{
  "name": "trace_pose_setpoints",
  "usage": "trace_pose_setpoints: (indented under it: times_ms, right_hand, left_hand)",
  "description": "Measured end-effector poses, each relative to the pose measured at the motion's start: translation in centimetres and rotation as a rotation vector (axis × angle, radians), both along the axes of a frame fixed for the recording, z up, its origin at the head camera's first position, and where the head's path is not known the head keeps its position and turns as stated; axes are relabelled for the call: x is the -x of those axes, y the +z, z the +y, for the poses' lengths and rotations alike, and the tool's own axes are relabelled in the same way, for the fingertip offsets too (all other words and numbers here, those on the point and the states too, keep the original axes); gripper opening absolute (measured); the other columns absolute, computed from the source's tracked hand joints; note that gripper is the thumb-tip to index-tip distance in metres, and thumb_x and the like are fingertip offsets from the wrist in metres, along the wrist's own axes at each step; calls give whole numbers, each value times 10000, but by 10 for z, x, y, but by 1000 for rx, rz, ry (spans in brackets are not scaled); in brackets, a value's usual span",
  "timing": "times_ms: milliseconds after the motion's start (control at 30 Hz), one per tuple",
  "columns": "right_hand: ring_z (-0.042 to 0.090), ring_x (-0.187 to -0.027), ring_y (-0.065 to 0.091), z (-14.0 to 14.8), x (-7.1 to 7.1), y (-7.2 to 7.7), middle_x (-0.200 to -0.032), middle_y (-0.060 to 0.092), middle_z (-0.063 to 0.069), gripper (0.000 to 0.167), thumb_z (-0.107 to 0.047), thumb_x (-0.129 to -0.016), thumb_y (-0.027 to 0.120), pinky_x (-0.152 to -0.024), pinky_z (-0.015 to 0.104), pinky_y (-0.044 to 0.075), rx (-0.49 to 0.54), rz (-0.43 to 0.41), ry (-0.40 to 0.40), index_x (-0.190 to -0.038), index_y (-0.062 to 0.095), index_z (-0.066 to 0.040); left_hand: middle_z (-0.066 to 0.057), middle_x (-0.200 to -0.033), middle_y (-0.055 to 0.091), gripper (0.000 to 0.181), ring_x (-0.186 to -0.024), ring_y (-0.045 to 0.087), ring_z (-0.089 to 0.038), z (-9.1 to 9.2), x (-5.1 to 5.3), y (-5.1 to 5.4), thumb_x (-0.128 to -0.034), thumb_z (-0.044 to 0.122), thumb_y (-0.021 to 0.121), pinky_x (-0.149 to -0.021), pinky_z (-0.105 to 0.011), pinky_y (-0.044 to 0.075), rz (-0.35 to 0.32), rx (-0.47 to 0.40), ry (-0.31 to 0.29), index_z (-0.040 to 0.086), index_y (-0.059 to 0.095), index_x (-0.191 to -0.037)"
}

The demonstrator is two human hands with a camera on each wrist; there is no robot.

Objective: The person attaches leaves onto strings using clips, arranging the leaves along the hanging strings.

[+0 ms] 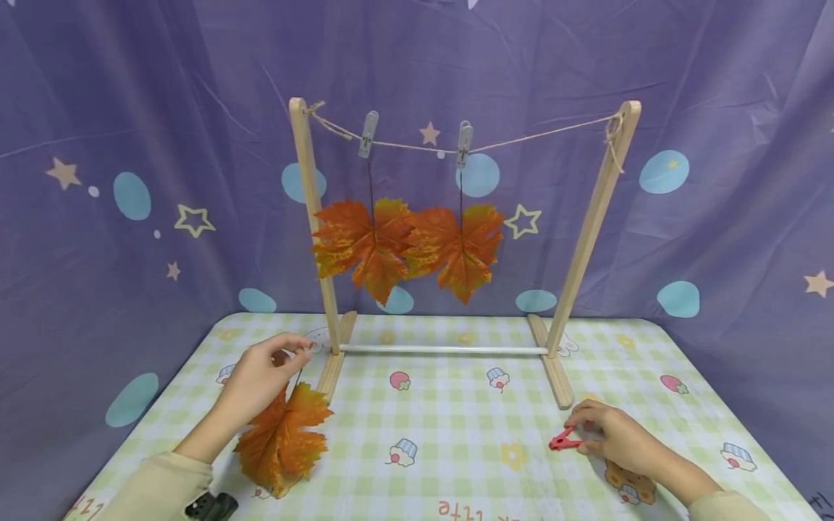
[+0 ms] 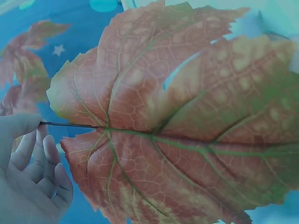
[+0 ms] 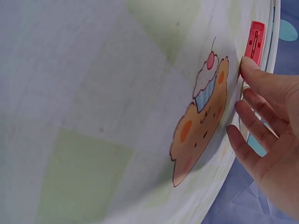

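Note:
My left hand [image 1: 263,373] pinches the thin stem of an orange maple leaf [image 1: 283,438], which hangs below the fingers at the table's left side. In the left wrist view that leaf [image 2: 187,126] fills most of the picture, its dark stem between thumb and fingertips. Low over the right of the table, my right hand [image 1: 615,434] pinches a red clothespin [image 1: 564,440] by its ends between thumb and fingers. The right wrist view shows the clothespin [image 3: 255,43] beyond the thumb tip.
A wooden frame [image 1: 589,231] with a string [image 1: 541,136] stands at the back. Two grey clothespins [image 1: 368,134] hold two orange leaves [image 1: 365,246] on it. A white rod [image 1: 443,350] joins its feet. A dark object [image 1: 211,506] lies by the left sleeve.

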State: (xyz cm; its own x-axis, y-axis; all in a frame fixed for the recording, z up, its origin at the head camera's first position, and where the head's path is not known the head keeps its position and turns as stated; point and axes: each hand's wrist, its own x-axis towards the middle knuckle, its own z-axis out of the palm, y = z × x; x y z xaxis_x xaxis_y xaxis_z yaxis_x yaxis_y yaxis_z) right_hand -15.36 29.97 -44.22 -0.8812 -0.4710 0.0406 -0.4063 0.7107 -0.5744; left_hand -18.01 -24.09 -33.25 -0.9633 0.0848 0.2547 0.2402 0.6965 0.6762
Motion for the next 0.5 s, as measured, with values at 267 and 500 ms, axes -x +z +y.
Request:
trace_pose_setpoints:
  times_ms: [267,500]
  right_hand:
    - [51,-867,512,0,0,1,-1128,603,-11,318,-132,-800,810,-713,267,504,-15,-5,1,-1101,708,-122]
    - [61,-875,517,0,-2,1,-1138,599,-8,320,-134,-801,810,-718,268,506,-18,-9,-7,-1105,709,-125]
  left_hand:
    - [3,-948,661,173,-656,487,-195,24,-4,6,-961,240,678,-534,-299,394,57,-36,-20,165,714,-1114]
    - [8,-878,665,143,-631,485,-147,43,-7,6,-942,217,706,-580,-271,400,188,-149,-34,145,726,-1063]
